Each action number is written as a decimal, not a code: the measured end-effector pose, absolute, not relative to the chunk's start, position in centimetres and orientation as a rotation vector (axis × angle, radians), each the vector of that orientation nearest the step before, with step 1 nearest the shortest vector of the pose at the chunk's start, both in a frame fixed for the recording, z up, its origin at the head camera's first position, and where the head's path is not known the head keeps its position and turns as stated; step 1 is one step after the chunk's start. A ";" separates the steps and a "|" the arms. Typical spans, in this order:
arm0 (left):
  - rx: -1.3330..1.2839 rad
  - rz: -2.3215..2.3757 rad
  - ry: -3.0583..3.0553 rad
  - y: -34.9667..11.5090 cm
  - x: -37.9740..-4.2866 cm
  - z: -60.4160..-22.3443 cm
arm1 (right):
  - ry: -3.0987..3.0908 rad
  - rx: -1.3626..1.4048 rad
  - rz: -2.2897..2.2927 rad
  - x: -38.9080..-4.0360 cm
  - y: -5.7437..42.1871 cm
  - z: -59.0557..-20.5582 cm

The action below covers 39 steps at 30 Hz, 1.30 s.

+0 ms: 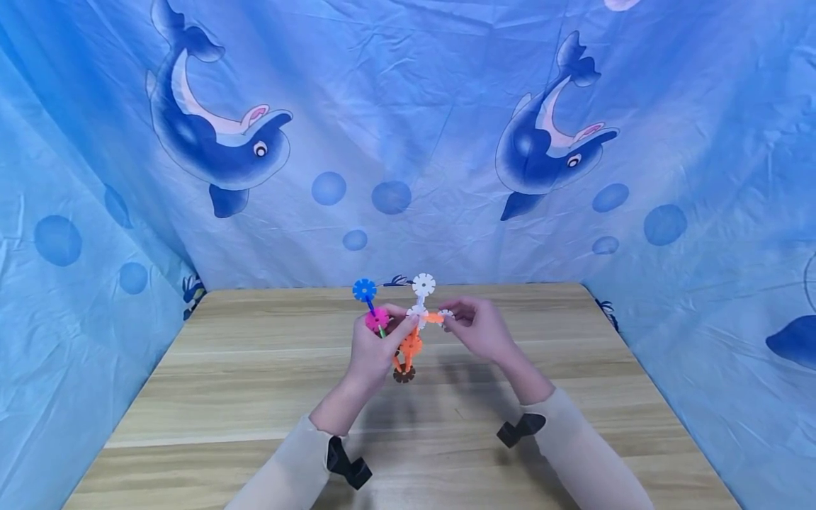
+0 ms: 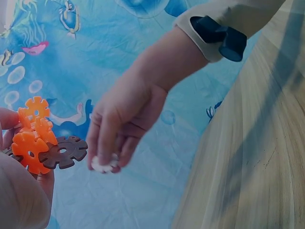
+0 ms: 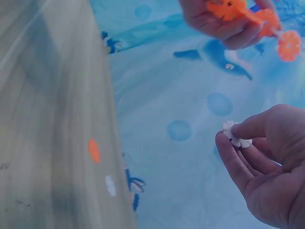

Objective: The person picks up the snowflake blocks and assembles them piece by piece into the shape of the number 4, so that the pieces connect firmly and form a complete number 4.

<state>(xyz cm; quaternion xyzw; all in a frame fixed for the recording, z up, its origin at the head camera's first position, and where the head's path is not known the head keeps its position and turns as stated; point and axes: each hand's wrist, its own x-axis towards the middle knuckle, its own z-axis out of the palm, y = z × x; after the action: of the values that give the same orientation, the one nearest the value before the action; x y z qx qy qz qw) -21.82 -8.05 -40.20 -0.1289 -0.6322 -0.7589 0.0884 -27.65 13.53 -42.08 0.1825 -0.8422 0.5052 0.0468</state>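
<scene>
My left hand [image 1: 372, 347] grips a joined build of notched plastic discs above the table. Its pieces include a blue disc [image 1: 365, 290], a pink disc [image 1: 377, 319], a white disc [image 1: 423, 285], orange discs [image 2: 31, 152] and brown discs [image 2: 63, 151]. The left fingers and palm hide part of it. Between thumb and fingers, my right hand [image 1: 481, 329] pinches a small white disc [image 3: 230, 130]. In the head view this disc is beside an orange disc [image 1: 433, 318] sticking out from the build's right side; whether the two are joined I cannot tell.
Below the hands is a wood-grain table [image 1: 548, 397]. In the right wrist view, an orange disc [image 3: 94, 150] and a white disc [image 3: 110, 186] lie near its edge. A blue dolphin-print cloth [image 1: 414, 142] surrounds the back and sides. Each sleeve carries a black wrist mount [image 1: 347, 464].
</scene>
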 end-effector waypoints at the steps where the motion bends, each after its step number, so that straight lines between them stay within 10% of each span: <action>1: -0.382 -2.262 -1.878 -8.1 -21.8 -40.2 | -2.558 0.570 1.551 -27.5 13.6 -41.8; 39: -0.314 -2.226 -1.956 -8.2 -22.3 -40.7 | -2.192 0.766 1.730 -23.7 13.9 -38.2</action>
<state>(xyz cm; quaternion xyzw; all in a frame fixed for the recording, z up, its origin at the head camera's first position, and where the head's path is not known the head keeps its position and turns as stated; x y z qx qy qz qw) -22.27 -8.20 -40.73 -0.1049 -0.6542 -0.7447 0.0808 -23.68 13.91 -38.25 0.2625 -0.7512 0.5930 0.1228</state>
